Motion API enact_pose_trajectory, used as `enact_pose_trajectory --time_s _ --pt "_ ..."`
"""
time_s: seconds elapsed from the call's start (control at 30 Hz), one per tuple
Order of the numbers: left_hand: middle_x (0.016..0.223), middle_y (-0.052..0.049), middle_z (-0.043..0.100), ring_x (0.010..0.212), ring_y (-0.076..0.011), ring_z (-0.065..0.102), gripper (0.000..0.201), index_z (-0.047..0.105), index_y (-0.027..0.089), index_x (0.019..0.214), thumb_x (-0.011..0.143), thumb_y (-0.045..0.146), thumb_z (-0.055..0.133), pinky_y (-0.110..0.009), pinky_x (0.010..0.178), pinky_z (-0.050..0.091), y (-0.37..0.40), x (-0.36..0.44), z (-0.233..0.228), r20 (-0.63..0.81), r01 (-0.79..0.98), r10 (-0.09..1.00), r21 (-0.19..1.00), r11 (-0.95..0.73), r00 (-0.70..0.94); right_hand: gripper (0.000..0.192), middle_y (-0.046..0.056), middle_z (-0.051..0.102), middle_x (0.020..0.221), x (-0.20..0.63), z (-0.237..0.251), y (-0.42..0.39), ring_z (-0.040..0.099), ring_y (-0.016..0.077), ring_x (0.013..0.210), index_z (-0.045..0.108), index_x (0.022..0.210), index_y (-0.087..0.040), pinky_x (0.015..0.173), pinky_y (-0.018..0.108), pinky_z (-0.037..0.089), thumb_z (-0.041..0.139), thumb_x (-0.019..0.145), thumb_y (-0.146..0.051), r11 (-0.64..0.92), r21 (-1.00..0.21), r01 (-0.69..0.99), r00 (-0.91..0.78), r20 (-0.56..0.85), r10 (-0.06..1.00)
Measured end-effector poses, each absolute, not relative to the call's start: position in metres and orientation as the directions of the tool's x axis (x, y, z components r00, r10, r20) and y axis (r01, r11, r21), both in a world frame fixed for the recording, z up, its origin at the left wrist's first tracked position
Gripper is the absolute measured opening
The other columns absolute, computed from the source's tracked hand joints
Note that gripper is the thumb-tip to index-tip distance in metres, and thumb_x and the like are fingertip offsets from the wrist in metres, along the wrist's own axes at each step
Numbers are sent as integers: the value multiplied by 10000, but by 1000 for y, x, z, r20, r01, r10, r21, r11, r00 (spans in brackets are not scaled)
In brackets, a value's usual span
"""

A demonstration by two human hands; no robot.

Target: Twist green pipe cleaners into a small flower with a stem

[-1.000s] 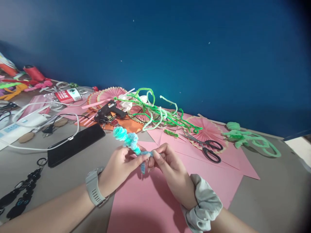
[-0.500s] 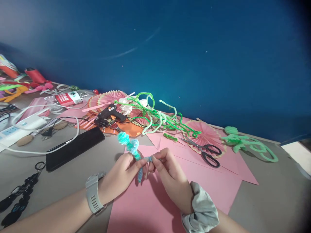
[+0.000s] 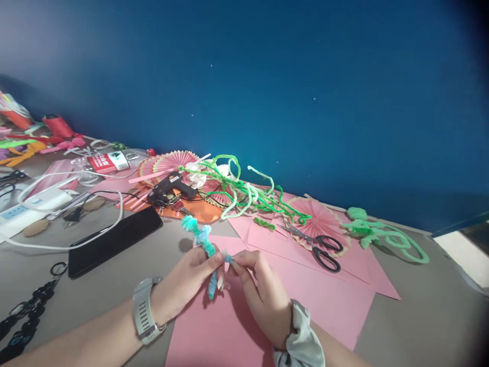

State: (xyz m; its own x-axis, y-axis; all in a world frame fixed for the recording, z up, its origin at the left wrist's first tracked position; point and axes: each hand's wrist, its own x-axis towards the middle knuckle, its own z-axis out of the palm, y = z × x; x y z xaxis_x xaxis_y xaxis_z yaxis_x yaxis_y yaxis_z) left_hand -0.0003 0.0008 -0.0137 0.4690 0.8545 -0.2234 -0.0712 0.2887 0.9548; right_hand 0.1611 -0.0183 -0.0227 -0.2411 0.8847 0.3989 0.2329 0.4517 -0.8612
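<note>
A fuzzy teal and blue pipe cleaner piece (image 3: 198, 232) with curled loops at its far end is held between both hands above a pink paper sheet (image 3: 229, 331). My left hand (image 3: 187, 285), with a grey watch on the wrist, pinches its stem from the left. My right hand (image 3: 260, 295), a grey scrunchie on the wrist, pinches the stem's near part from the right. The fingertips of both hands almost meet. A short blue tail hangs below the fingers.
Black scissors (image 3: 317, 244) lie on pink paper to the right. A heap of green pipe cleaners (image 3: 244, 188), a black glue gun (image 3: 170, 183) and pink paper fans lie behind. A black phone (image 3: 114, 239), power strip (image 3: 23, 209) and cables sit left. A blue wall backs the table.
Both hands have drawn nearer to me with the pipe cleaner piece, which now sits lower and more tilted. The view has shifted a little.
</note>
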Motion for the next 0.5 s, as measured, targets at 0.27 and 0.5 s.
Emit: enact_pose_trajectory --time_s 0.27,0.5 --pt "584 1 557 513 -94 523 337 556 135 697 870 418 502 -212 507 398 0 1 -9 -231 -212 858 910 357 458 298 73 617 865 170 -26 -9 592 212 793 485 1058 -252 679 360 497 392 865 -45 704 -604 374 -435 556 708" --pt "579 12 552 512 -93 496 350 548 152 695 869 448 474 -214 529 371 3 -1 -3 -219 -13 887 969 245 406 233 60 633 844 170 -22 -13 592 206 760 499 1004 -251 687 348 465 409 870 -84 638 -649 415 -441 470 765"
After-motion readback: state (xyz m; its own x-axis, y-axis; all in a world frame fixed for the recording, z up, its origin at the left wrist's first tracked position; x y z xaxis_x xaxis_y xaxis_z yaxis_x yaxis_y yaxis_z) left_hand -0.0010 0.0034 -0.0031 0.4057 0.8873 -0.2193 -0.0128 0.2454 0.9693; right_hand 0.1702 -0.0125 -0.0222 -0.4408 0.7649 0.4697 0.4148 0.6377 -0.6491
